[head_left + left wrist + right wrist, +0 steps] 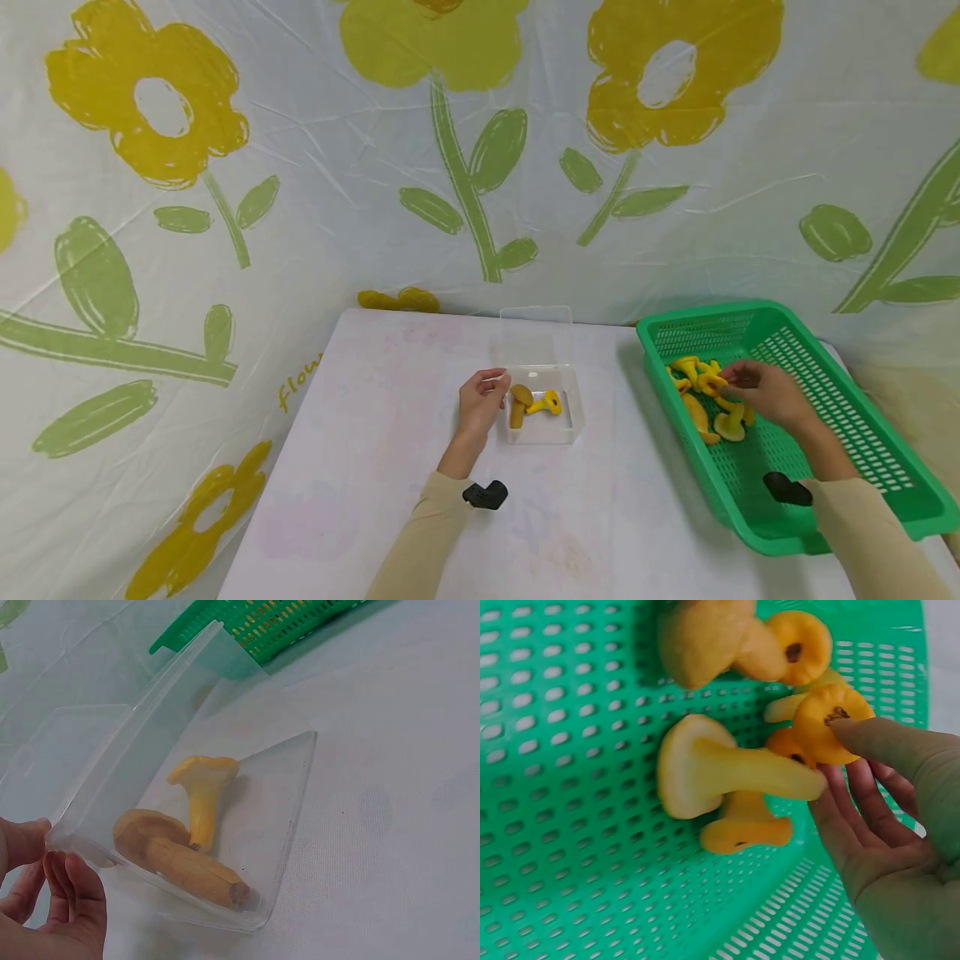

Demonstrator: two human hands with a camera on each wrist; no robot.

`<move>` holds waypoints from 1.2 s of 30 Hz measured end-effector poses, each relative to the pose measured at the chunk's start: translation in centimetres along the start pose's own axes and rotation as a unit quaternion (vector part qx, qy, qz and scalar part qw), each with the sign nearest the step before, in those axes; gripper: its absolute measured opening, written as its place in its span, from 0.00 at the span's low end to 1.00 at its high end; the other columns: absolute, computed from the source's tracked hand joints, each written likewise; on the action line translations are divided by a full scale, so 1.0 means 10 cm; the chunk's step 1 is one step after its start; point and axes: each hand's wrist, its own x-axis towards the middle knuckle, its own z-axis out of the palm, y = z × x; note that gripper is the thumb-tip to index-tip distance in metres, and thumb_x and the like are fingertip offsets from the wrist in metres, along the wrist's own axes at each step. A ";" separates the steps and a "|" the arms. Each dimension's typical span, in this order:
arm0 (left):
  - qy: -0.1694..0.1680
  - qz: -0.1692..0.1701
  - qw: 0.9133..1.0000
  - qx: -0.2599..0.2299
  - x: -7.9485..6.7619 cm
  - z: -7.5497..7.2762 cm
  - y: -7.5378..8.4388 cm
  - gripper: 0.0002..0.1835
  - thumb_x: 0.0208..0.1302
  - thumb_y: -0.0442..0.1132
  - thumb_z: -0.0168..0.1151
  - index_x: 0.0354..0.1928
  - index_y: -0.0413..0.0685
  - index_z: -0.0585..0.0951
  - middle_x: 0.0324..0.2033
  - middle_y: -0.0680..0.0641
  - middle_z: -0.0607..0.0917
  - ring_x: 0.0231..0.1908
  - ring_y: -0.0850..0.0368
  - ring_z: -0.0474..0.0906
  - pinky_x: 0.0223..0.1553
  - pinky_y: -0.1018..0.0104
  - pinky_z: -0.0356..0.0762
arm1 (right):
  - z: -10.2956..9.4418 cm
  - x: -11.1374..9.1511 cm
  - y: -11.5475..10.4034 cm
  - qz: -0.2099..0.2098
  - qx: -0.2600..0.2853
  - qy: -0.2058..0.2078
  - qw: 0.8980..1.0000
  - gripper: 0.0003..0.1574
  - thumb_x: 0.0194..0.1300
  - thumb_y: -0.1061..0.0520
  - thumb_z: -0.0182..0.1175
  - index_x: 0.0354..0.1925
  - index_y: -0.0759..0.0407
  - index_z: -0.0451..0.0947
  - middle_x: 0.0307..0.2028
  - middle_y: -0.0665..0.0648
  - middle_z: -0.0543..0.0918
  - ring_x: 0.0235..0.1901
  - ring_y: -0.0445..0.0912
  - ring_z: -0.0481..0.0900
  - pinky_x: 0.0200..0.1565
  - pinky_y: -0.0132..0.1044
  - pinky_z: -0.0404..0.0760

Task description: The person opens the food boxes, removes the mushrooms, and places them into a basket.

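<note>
My left hand (480, 406) pinches the left edge of a clear plastic box (542, 437) between thumb and fingers. Inside the box lie a brown toy mushroom (180, 862) and a yellow trumpet-shaped one (202, 796), side by side. Over on the right, my right hand (772, 398) reaches into a green basket (795, 508). Its thumb presses on the cap of a yellow mushroom (814, 731), with the fingers curled beneath, pinching it. A pale yellow mushroom (697, 769) lies just beside the fingertips; several others are around it, partly covering each other.
The box's clear lid (536, 333) stands hinged up at its back. Both box and basket are on a white-covered table (337, 467). Behind the table hangs a flower-print cloth (322, 167). The basket's raised, slotted walls surround the right hand.
</note>
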 end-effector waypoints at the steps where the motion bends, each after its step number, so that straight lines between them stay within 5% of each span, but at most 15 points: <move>1: 0.000 0.001 1.000 0.000 0.00 0.00 0.00 0.14 0.71 0.42 0.68 0.52 0.42 0.84 0.38 0.46 0.83 0.34 0.49 0.78 0.32 0.73 0.77 | 0.01 0.00 0.02 -0.002 -0.006 -0.007 1.000 0.13 0.69 0.62 0.67 0.46 0.72 0.80 0.41 0.70 0.86 0.35 0.31 0.77 0.33 0.32 0.79; 7: 0.000 -0.001 1.000 -0.002 0.00 0.00 0.00 0.13 0.71 0.41 0.68 0.52 0.42 0.84 0.37 0.47 0.83 0.38 0.40 0.79 0.31 0.74 0.77 | 0.08 0.02 0.05 -0.010 -0.032 -0.042 0.999 0.11 0.68 0.62 0.67 0.44 0.70 0.81 0.40 0.67 0.86 0.37 0.50 0.83 0.33 0.37 0.82; 19: 0.001 0.002 1.000 0.001 0.00 0.00 0.02 0.15 0.70 0.42 0.69 0.53 0.41 0.84 0.38 0.45 0.84 0.36 0.45 0.79 0.33 0.69 0.78 | 0.07 -0.01 -0.27 -0.046 -0.042 -0.034 0.998 0.18 0.70 0.64 0.65 0.53 0.76 0.77 0.46 0.76 0.82 0.46 0.70 0.81 0.41 0.58 0.83; 24: 0.001 -0.002 1.000 0.007 -0.02 -0.01 0.02 0.16 0.70 0.43 0.68 0.53 0.42 0.84 0.40 0.44 0.84 0.37 0.44 0.80 0.35 0.68 0.79 | 0.08 0.01 -0.52 -0.082 -0.011 -0.014 0.997 0.15 0.73 0.64 0.62 0.53 0.73 0.78 0.48 0.73 0.83 0.46 0.66 0.83 0.42 0.42 0.85; 31: 0.005 -0.005 1.000 0.004 -0.07 0.00 0.03 0.14 0.71 0.41 0.67 0.53 0.41 0.84 0.37 0.46 0.83 0.32 0.53 0.77 0.33 0.69 0.78 | 0.15 0.06 -0.82 -0.114 0.031 0.004 0.993 0.13 0.73 0.63 0.62 0.53 0.69 0.80 0.46 0.66 0.86 0.44 0.49 0.85 0.40 0.24 0.80; 36: 0.003 0.001 1.000 -0.009 -0.09 0.01 0.04 0.14 0.70 0.40 0.68 0.52 0.40 0.84 0.36 0.46 0.84 0.33 0.50 0.78 0.32 0.70 0.78 | 0.23 0.10 -1.05 -0.129 0.045 0.013 0.990 0.12 0.74 0.61 0.62 0.52 0.67 0.81 0.46 0.64 0.85 0.45 0.55 0.83 0.44 0.19 0.76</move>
